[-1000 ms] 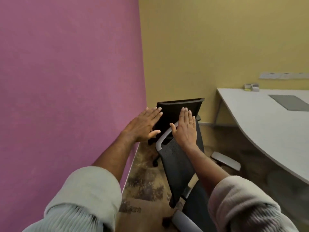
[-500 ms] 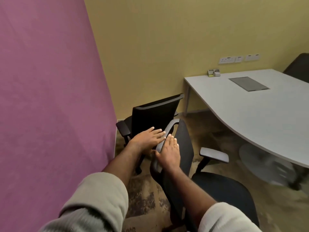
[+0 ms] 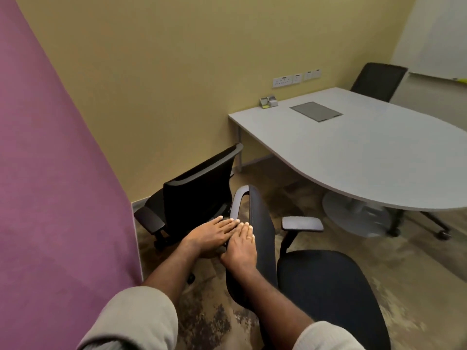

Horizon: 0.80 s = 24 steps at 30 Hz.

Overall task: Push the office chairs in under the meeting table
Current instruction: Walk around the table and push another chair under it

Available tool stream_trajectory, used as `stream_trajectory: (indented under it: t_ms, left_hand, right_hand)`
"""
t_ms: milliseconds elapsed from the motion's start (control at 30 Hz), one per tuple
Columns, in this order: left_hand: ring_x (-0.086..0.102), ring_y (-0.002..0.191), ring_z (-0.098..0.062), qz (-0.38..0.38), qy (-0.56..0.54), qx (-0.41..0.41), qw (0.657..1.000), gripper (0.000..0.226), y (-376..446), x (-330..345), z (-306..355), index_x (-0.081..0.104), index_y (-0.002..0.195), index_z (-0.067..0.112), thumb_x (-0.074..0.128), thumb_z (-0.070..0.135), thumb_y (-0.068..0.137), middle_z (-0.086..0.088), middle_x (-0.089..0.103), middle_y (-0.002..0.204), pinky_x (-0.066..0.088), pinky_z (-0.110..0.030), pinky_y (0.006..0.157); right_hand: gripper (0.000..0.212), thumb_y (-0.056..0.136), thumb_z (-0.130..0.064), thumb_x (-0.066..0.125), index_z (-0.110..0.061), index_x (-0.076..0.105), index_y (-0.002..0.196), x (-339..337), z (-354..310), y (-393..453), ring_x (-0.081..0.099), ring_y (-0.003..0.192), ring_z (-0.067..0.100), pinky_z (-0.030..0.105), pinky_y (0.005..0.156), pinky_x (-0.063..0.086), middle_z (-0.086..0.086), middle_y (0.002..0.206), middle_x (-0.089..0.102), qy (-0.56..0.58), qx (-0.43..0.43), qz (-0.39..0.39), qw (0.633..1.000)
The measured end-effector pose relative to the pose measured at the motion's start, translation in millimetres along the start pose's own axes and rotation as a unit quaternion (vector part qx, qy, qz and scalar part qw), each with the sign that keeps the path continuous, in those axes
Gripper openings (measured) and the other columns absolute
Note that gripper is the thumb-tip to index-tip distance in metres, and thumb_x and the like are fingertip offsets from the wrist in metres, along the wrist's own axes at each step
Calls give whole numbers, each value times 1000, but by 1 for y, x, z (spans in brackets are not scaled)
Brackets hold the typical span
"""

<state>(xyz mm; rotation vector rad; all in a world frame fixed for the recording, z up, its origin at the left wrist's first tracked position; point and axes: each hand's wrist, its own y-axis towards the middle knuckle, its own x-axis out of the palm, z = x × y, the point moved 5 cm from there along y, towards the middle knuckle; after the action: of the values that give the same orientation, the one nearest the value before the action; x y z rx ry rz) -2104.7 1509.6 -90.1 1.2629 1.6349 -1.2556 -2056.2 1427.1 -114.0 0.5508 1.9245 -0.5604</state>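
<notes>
Grey table (image 3: 353, 157) shows more now on the right. Left hand (image 3: 211, 236) and right hand (image 3: 241, 246) stay flat, fingers together, on the near chair (image 3: 262, 238).

second chair (image 3: 199, 198) close left, open floor (image 3: 298, 195) toward table (image 3: 353, 157)

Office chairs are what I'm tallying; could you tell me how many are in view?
3. The nearest chair is under both hands; the second chair stands beside the pink wall; the third chair is behind the table's far side. Others may be out of frame.
</notes>
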Motion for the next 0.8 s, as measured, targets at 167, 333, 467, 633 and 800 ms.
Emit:
stream_trajectory:
  t_ms: [167,333,467,633,800]
  left_hand:
    - [-10,151,-18,42,25,52,997,79,5,16,-15,-8,157,16,47,33,101,-7,-7,166,-5,-39,123]
    - [5,152,-21,94,7,93,991,66,6,26,-17,8,158,18,19,39,97,-10,11,165,4,-42,123]
    - [45,138,-20,173,-15,186,967,53,13,10,-11,49,144,21,36,36,95,-6,53,148,31,-44,117]
    - [55,125,-16,197,24,246,949,41,30,-12,7,61,132,28,56,33,92,1,62,134,37,-38,113]
    - [58,119,-22,190,-21,270,944,40,45,-34,47,58,134,26,48,30,96,-1,64,130,43,-38,104]
  right_hand:
    - [109,86,-29,75,-6,-4,158,3,5,3,3,155,30,42,125,16,15,168,6,97,2,-8,995]
    - [110,80,-35,70,-11,-3,158,2,18,-14,21,152,30,42,117,33,11,166,17,111,-6,-15,994]
    - [112,73,-30,73,-13,3,159,-1,34,-29,42,140,31,40,108,44,11,160,35,77,-10,-19,997]
    - [115,70,-37,75,-22,4,160,-18,61,-43,49,134,26,35,104,44,4,157,41,75,-33,-29,996]
    - [110,65,-50,67,-34,10,157,-35,109,-68,49,131,23,26,101,38,2,153,45,68,-45,-77,994]
